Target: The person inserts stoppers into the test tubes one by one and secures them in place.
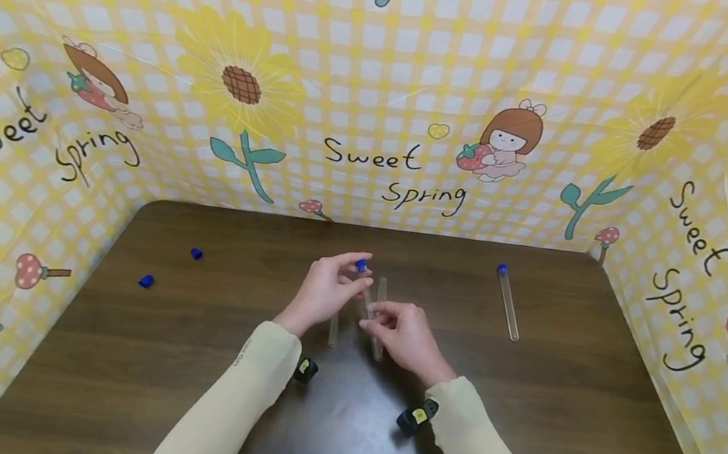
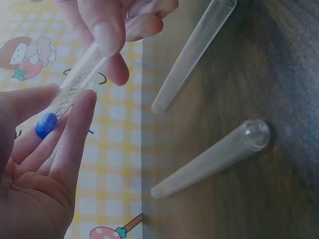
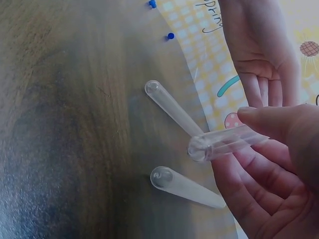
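Observation:
A clear test tube with a blue cap at its upper end is held between both hands, tilted above the table. My left hand pinches it at the capped end, thumb and fingertips close beside the cap. Lower down, my right hand grips the glass between thumb and fingers. In the right wrist view the rounded bottom of this held tube sticks out past the right fingers. Two uncapped tubes lie on the table beneath the hands, one tube to the left and another tube to the right.
Two loose blue caps, a farther cap and a nearer cap, lie at the left on the dark wooden table. A capped tube lies at the right. Yellow checked cloth walls the back and both sides.

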The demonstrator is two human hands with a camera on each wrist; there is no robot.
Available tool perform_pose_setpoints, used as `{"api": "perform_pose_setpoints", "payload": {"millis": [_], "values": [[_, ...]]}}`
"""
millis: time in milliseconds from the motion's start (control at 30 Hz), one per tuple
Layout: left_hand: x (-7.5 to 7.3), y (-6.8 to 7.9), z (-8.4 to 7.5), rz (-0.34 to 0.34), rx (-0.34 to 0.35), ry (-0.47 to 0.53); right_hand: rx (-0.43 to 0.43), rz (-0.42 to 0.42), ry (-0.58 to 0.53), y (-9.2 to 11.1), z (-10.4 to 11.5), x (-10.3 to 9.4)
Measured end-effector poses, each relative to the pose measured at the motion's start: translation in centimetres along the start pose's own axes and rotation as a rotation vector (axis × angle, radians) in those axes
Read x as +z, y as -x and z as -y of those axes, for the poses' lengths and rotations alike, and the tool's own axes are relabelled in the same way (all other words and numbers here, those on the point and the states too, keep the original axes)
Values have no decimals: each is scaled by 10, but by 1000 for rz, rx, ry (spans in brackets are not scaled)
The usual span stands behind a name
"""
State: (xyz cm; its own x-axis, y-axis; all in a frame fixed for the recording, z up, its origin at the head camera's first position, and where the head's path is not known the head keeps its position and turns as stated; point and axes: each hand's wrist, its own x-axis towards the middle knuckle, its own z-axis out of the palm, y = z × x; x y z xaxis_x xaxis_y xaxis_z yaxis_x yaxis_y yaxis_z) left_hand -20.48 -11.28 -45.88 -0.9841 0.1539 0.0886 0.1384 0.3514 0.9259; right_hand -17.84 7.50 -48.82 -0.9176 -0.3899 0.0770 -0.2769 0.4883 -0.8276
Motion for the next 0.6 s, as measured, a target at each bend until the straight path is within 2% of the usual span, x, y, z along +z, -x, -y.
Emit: {"api": "perform_pose_setpoints", "payload": {"millis": [367, 600], "values": [[-1, 1, 2, 12, -5, -30, 27, 9, -18, 3, 0, 2], [-1, 0, 1, -2, 28, -52, 36, 9, -57, 5, 2, 1]]}}
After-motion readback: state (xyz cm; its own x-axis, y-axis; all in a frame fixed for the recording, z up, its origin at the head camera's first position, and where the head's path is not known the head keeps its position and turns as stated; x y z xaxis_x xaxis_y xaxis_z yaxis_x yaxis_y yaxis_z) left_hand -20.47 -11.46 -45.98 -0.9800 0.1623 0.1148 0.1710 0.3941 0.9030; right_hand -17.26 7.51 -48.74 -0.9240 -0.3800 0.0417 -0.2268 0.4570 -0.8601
